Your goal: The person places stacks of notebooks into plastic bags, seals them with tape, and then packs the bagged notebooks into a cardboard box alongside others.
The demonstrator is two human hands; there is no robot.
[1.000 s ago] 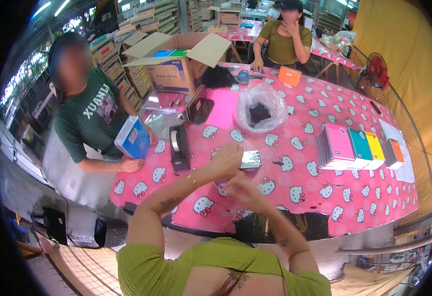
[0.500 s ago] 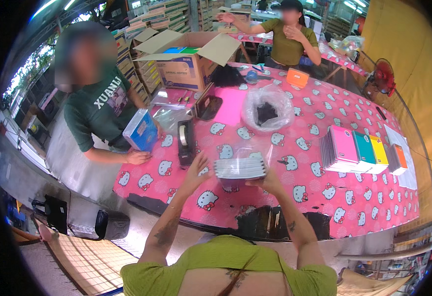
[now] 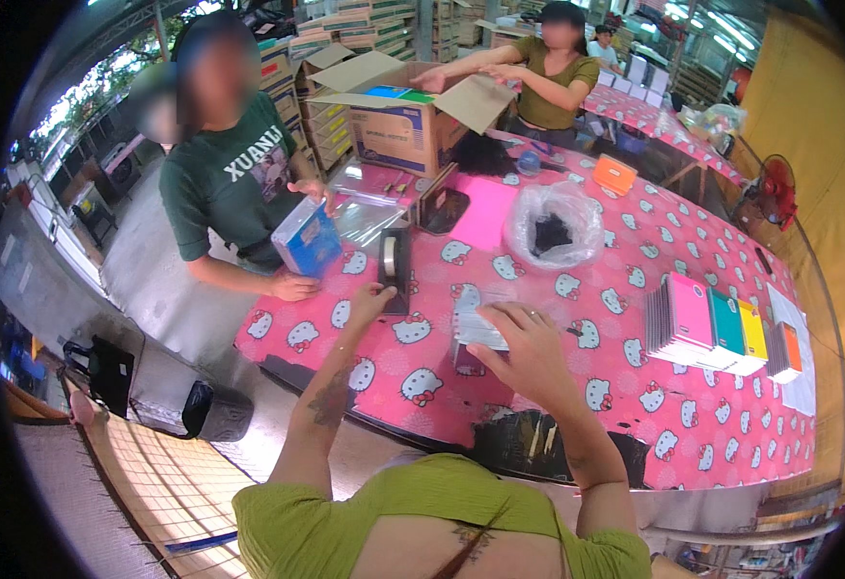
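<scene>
Well left of the tape dispenser (image 3: pixel 395 280), past the table edge, a dark bin (image 3: pixel 225 415) stands on a grey floor (image 3: pixel 152 275). The dispenser sits on a table (image 3: pixel 529 405) whose pink cover, printed with white cat faces, is torn to black along the near edge. Stacked boxes (image 3: pixel 331 125) rise beyond the dispenser; a yellow curtain (image 3: pixel 818 125) hangs far to its right.

Left of the dispenser, a co-worker in dark green (image 3: pixel 234 183) has 2 hands at a blue pack (image 3: pixel 307 243). Beyond it stands an open carton (image 3: pixel 403 140), where a 2nd co-worker in olive (image 3: pixel 558 92) reaches in. At the dispenser's near left side is the left hand (image 3: pixel 372 301), fingers bent; whether they grip the tape, I cannot tell.

Just right of the dispenser lies a plastic-wrapped stack (image 3: pixel 471 328), partly hidden by the right hand (image 3: pixel 529 343), which rests across it, fingers extended. Farther right and beyond, a clear bag (image 3: pixel 582 241) and an orange pack (image 3: pixel 614 176) take up table space. Well right of the dispenser stand notebooks (image 3: pixel 685 314) in 4 colours.
</scene>
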